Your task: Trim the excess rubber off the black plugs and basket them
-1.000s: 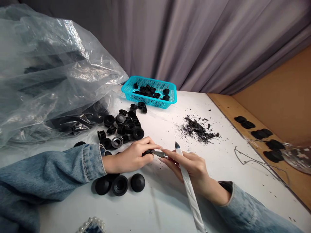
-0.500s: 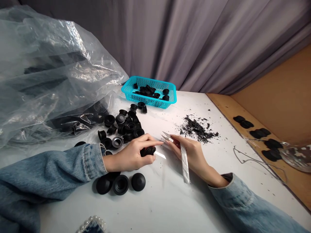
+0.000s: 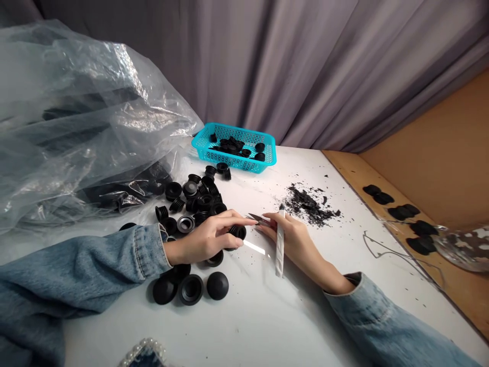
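Observation:
My left hand (image 3: 208,237) is closed on a black ribbed rubber plug (image 3: 238,233), held between the thumb and fingers, its round end facing right. Its index finger reaches out to the metal points. In my right hand (image 3: 292,234) is a pair of small pointed snips (image 3: 255,218), the tips directed left just beyond the plug. A white-wrapped strip (image 3: 280,250), apparently their handle, lies across the front of that hand. More black plugs (image 3: 202,201) are heaped behind my left hand. Nearer me lie several others, including a domed one (image 3: 217,285).
A turquoise basket (image 3: 237,164) containing black plugs stands at the back. Black shavings (image 3: 311,204) are piled behind my right hand. A large clear plastic bag (image 3: 95,122) fills the left. Stacked black discs (image 3: 403,211) and a bent wire (image 3: 382,250) lie at right.
My right hand and the snips have shifted slightly left, and the white-wrapped strip stands more upright. In my left hand the plug has turned and sits slightly higher.

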Tool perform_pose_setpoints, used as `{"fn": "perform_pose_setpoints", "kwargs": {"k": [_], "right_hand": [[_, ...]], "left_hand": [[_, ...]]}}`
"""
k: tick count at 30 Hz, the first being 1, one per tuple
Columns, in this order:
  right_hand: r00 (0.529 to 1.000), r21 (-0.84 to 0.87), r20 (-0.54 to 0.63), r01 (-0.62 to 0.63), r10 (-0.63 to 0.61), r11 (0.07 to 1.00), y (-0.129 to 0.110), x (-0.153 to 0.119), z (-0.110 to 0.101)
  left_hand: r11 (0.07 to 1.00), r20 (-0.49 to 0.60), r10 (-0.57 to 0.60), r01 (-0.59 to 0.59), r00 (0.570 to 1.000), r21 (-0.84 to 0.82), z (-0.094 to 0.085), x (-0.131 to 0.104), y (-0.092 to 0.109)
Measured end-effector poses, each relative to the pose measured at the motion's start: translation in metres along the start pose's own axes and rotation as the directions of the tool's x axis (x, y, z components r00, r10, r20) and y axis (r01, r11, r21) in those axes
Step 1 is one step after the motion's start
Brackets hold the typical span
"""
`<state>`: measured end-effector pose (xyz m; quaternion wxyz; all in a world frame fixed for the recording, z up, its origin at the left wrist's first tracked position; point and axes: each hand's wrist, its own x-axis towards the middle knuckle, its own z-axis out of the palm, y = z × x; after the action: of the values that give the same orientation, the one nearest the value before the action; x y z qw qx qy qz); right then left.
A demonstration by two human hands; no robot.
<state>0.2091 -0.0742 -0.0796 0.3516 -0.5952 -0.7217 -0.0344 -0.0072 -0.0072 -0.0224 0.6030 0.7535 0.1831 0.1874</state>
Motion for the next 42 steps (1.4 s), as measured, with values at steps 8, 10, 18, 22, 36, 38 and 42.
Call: {"fn": "perform_pose_setpoints", "kwargs": {"k": [8, 10, 18, 22, 36, 38, 42], "right_hand": [[0.956, 0.025, -0.245, 0.169, -0.158, 0.985, -0.022, 0.002, -0.014], [0.939, 0.055, -0.256, 0.253, -0.231, 0.966, -0.033, 0.001, -0.016], [0.922, 0.125, -0.183, 0.367, -0.342, 0.922, -0.049, 0.005, -0.011], [0.924, 0.154, -0.161, 0.371, -0.347, 0.916, -0.051, 0.006, -0.006], [0.992, 0.507, -0.021, -0.097, 0.126, 0.856, -0.064, 0.007, -0.027], [0.99, 0.547, 0.019, -0.125, 0.137, 0.828, -0.064, 0.007, -0.029], [0.983, 0.609, 0.083, -0.179, 0.162, 0.773, -0.062, 0.007, -0.028]], "left_hand": [[0.868, -0.082, -0.187, 0.126, 0.979, -0.481, 0.003, 0.007, -0.005], [0.843, -0.079, -0.205, 0.135, 0.976, -0.521, 0.004, 0.008, -0.004], [0.968, -0.061, -0.217, 0.207, 0.974, -0.14, 0.005, 0.007, -0.002], [0.984, -0.056, -0.176, 0.176, 0.983, 0.005, 0.008, 0.008, -0.003], [0.952, -0.21, 0.182, -0.118, 0.961, 0.283, 0.017, -0.004, -0.012], [0.942, -0.222, 0.22, -0.148, 0.95, 0.301, 0.016, -0.005, -0.012], [0.918, -0.191, 0.289, -0.215, 0.938, 0.335, 0.015, -0.004, -0.012]]}}
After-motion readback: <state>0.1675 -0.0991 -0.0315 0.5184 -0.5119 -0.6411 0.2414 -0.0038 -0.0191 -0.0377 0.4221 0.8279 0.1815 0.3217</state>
